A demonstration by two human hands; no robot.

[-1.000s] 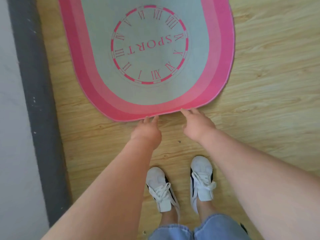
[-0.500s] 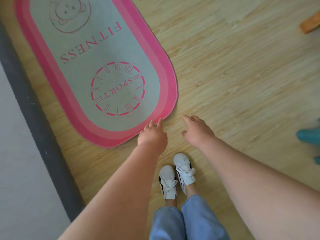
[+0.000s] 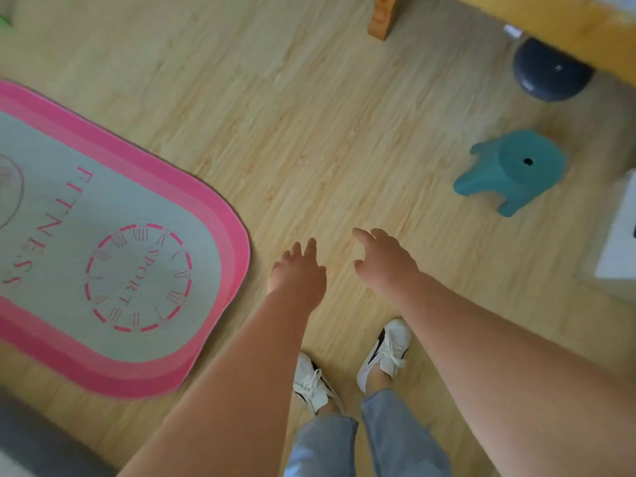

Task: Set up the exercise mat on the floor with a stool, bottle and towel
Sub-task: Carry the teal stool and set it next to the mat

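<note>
Pink-bordered mat (image 3: 86, 208) lies flat on the wood-look floor (image 3: 309, 132), grey-green in the middle with pink bands round the rim. Its rounded end points toward the person, and its long far edge runs off toward the upper left. The rest of it is cut off at the picture's left side.

Writing on it is easy to read: "FITNESS" in pink capitals. Nearer the rounded end, "SPORT" sits inside a pink ring of Roman numerals, like a clock dial. Part of a round drawing shows further along the mat, too cropped to make out.

Just off the mat's rounded end, both hands hang above the floor and touch nothing. The left hand (image 3: 297, 273) is the closer one, near the pink rim but apart from it, fingers (image 3: 311, 246) loose and slightly spread. The right hand (image 3: 382, 259) is just past it, fingers (image 3: 361, 234) apart and a bit curled, gripping nothing.

A broad run of floor separates the mat from the teal stool (image 3: 509, 177), which stands upright well away from the rounded end. Beyond the stool a dark blue ball (image 3: 550, 74) sits half under yellow furniture. A wooden leg (image 3: 381, 18) shows out past the mat's far edge.

White sneakers (image 3: 389, 352) and jeans (image 3: 395, 438) are below the hands, off the mat. A grey strip (image 3: 41, 438) runs along the mat's near edge, with a band of floor between.
</note>
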